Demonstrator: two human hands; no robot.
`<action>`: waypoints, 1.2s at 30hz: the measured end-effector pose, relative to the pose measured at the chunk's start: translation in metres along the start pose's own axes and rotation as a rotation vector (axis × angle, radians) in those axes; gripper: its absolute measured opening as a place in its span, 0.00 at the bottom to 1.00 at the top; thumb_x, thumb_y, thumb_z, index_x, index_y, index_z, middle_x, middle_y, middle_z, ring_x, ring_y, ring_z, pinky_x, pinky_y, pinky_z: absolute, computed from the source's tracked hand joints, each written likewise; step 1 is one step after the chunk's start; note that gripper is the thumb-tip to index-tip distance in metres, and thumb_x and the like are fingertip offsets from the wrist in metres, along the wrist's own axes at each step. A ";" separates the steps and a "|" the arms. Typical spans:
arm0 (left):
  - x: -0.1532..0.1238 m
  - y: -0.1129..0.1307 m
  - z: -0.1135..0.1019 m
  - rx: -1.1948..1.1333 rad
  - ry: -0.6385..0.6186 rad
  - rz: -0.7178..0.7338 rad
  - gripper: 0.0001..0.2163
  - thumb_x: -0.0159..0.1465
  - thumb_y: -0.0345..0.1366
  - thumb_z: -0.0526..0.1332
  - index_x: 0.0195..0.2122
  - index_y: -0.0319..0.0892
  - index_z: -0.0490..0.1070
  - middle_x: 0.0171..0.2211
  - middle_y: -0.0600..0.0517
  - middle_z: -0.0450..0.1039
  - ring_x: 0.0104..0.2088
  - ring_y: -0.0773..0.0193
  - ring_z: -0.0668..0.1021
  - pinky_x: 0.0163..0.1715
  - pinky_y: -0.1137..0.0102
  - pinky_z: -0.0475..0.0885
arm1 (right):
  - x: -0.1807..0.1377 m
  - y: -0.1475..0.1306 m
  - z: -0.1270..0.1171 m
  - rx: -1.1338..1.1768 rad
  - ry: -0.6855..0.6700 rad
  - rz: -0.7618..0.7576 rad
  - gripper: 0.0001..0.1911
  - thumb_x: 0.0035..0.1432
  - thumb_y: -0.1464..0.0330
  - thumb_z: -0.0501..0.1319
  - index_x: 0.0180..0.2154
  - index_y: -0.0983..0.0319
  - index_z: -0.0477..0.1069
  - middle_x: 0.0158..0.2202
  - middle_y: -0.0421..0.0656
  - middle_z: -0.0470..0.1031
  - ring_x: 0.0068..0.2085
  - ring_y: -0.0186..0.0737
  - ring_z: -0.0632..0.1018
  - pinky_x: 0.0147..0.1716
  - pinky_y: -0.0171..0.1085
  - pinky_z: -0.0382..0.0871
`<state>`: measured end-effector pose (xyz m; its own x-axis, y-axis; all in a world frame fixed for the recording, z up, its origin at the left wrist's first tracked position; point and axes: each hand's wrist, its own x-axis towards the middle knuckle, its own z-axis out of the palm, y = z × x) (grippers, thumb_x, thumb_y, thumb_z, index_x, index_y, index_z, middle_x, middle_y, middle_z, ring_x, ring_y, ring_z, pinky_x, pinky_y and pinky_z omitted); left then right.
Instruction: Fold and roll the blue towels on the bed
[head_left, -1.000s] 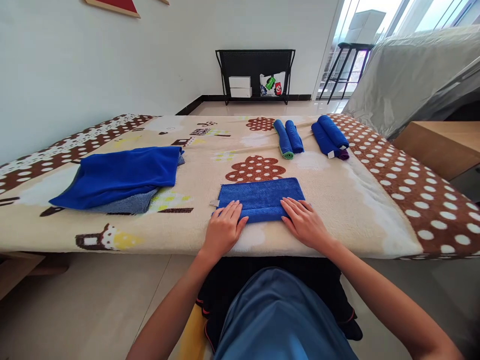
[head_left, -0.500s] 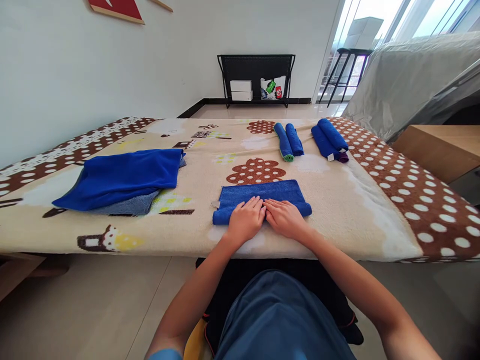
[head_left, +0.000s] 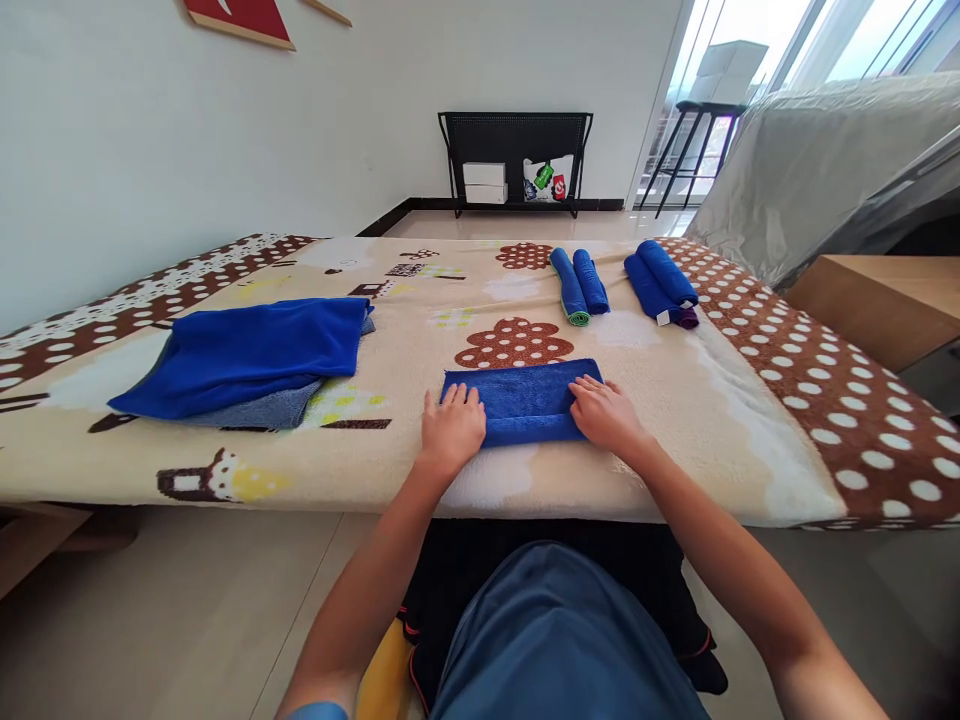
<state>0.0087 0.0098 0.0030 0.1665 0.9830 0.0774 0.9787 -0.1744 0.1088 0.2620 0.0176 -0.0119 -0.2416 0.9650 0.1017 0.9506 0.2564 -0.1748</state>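
Note:
A blue towel (head_left: 525, 385) lies in front of me, its near edge rolled or folded into a band and its far part flat. My left hand (head_left: 454, 425) covers the left end of this band, with its fingers bent down over the cloth. On the opposite end, my right hand (head_left: 604, 410) has its fingers curled onto the towel's right edge. Both palms face down, and the thumbs are mostly hidden. Between the hands, the middle of the towel shows uncovered.
Left of the hands lies a loose pile of blue towels (head_left: 262, 350). Rolled blue towels (head_left: 577, 285) sit farther back, with another rolled pair (head_left: 660, 280) to their right. Everything rests on a patterned blanket (head_left: 712, 440). A wooden box-like piece (head_left: 877, 300) stands at the right.
My hands have moved apart, from side by side at the towel's middle to its two ends. The near band looks flatter at its middle. The other towels have stayed put.

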 end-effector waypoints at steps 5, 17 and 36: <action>0.029 0.032 0.004 -0.084 -0.175 0.105 0.26 0.70 0.40 0.48 0.69 0.43 0.59 0.71 0.44 0.56 0.71 0.53 0.60 0.68 0.50 0.57 | 0.019 -0.028 -0.001 0.069 -0.167 -0.244 0.29 0.68 0.69 0.47 0.68 0.59 0.61 0.70 0.43 0.57 0.70 0.39 0.60 0.69 0.42 0.56; 0.037 -0.036 0.011 -0.046 -0.123 -0.158 0.31 0.71 0.49 0.45 0.72 0.39 0.51 0.73 0.44 0.48 0.73 0.53 0.54 0.70 0.46 0.49 | 0.033 0.046 -0.001 0.074 -0.160 0.054 0.32 0.67 0.64 0.49 0.69 0.66 0.56 0.71 0.49 0.52 0.72 0.46 0.56 0.71 0.49 0.51; -0.065 -0.060 0.006 -0.079 0.333 0.420 0.21 0.64 0.26 0.54 0.59 0.41 0.69 0.55 0.44 0.73 0.56 0.53 0.75 0.58 0.57 0.69 | -0.067 0.058 -0.013 -0.021 0.255 -0.427 0.27 0.60 0.75 0.56 0.60 0.60 0.69 0.58 0.47 0.73 0.57 0.45 0.73 0.56 0.46 0.67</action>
<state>-0.0604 -0.0436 -0.0145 0.4821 0.7582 0.4389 0.8217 -0.5652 0.0738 0.3362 -0.0329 -0.0161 -0.5570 0.7295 0.3969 0.7819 0.6217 -0.0454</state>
